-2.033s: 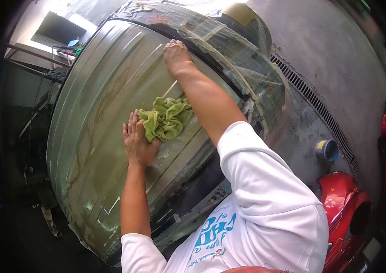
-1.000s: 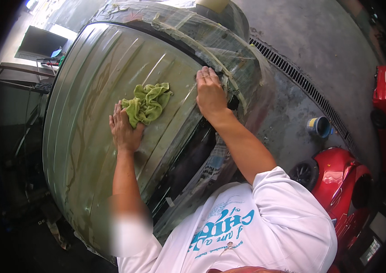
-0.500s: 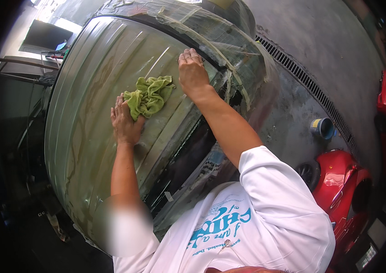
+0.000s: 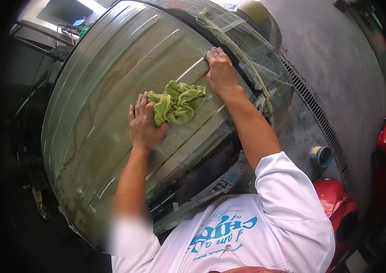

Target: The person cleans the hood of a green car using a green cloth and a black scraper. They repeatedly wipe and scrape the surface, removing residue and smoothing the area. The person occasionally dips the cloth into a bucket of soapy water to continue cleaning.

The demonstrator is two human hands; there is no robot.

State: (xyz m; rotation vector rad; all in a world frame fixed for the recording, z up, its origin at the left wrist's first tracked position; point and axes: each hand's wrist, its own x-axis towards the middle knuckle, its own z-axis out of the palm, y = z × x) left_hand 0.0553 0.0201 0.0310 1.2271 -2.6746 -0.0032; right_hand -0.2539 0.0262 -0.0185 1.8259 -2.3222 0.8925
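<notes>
A ribbed, olive-green vehicle roof [image 4: 106, 91] spreads out in front of me, wet and streaked in places. My left hand [image 4: 144, 125] lies on it with fingers apart, its edge against a crumpled lime-green cloth [image 4: 181, 104]. The cloth rests on the roof between my two hands and is not gripped. Farther right, my right hand [image 4: 221, 70] presses on the roof close to its dark edge strip. Its fingers are together and bent down at the tips; whatever may be under them is hidden.
Clear plastic sheeting and masking tape [image 4: 252, 59] cover the vehicle beyond the roof edge. To the right, a floor drain grate [image 4: 313, 104] curves past a bucket [image 4: 321, 156]. Red vehicle parts [image 4: 336, 200] stand at lower right. A dark screen [image 4: 65, 11] is at upper left.
The view has shifted, so roof, cloth and hands sit farther right in the picture. My right hand stays near the roof edge, my left beside the cloth.
</notes>
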